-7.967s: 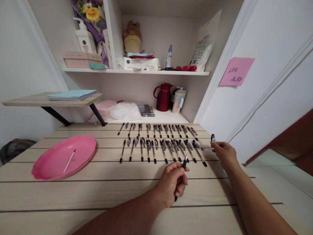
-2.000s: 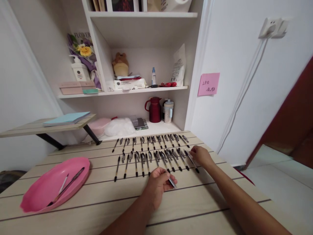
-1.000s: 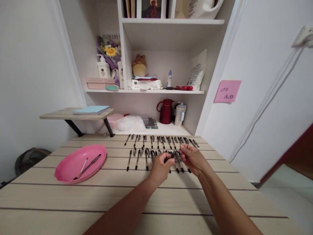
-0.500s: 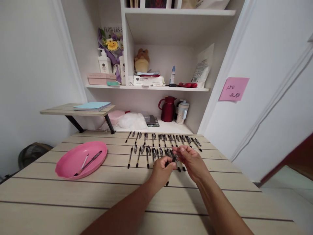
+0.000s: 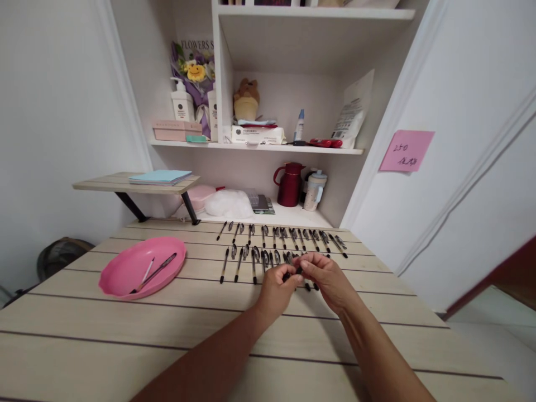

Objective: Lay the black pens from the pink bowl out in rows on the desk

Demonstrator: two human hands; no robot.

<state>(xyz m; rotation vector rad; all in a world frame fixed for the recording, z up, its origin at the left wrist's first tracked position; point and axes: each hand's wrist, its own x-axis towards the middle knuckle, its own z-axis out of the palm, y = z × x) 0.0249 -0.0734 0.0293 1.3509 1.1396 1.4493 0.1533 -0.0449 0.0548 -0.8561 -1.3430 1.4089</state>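
My left hand (image 5: 276,287) is closed on a black pen (image 5: 298,270), most of which is hidden by the fingers. My right hand (image 5: 324,273) meets it from the other side, thumb and fingertips pinched at the pen's dark end. Just beyond both hands lie two rows of pens on the wooden table (image 5: 167,329). One pen (image 5: 225,266) of the near row lies at its left end, with a small dark clear piece (image 5: 233,251) beside it. Some near-row pens are partly covered by my hands.
A pink scalloped tray (image 5: 113,273) at the left holds a dark pen (image 5: 157,272) and a thin white stick (image 5: 148,269). Behind it stands a small raised shelf (image 5: 104,183) with blue paper. A red jug (image 5: 290,184) and a cup (image 5: 315,190) stand at the back.
My right hand has come in to the left hand, and its fingers now close at the pen's dark end. The view has shifted slightly.
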